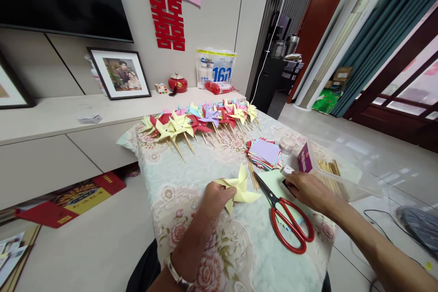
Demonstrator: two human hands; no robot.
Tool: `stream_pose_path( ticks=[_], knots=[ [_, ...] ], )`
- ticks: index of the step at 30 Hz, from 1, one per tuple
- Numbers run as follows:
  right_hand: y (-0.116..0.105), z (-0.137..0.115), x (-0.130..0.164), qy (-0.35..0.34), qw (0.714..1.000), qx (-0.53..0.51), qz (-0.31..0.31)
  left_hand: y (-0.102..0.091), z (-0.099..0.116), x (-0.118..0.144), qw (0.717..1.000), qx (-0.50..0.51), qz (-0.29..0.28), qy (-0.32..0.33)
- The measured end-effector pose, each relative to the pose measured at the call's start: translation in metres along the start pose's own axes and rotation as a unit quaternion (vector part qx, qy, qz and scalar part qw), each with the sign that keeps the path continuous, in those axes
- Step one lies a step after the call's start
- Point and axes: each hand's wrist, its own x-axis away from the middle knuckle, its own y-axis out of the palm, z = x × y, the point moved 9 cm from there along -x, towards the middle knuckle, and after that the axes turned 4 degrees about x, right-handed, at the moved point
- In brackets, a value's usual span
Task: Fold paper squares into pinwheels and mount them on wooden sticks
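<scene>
My left hand [216, 200] pinches a pale yellow paper pinwheel [245, 191] at its centre, just above the flowered tablecloth. It has no stick that I can see. My right hand [310, 188] is at a small white and dark box [288, 170], fingers curled down over it; what the fingertips hold is hidden. Between the hands lie large scissors [273, 198] with red handles, blades slightly apart, on pale green paper [273, 178]. A few thin wooden sticks [253, 176] lie beside the blades. A stack of coloured paper squares [266, 151] sits beyond them.
Several pinwheels on sticks [211, 115] line the table's far side. At the right, a clear plastic box [308, 159] holds wooden sticks, near a round clear container [287, 144]. Behind stands a white cabinet [51, 114] with a framed photo [119, 73] and a red pot [178, 84].
</scene>
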Motion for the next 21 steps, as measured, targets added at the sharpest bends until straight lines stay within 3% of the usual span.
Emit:
stream_pose_path(
  ticks=[8,13,18,21],
  knots=[
    [-0.027,0.011,0.008,0.024,0.995,-0.056,0.076,-0.001,0.001,0.003,1.0,0.01,0.02,-0.014],
    [-0.044,0.014,0.011,0.085,0.973,-0.173,0.125,-0.001,0.001,0.001,0.998,0.058,0.013,-0.009],
    [-0.04,-0.033,-0.007,0.052,0.931,-0.324,0.158,-0.004,0.014,0.002,0.99,0.133,0.039,0.014],
    [-0.033,-0.069,-0.03,0.034,0.876,-0.457,0.153,-0.015,0.027,0.003,0.974,0.203,0.086,0.048]
  ],
)
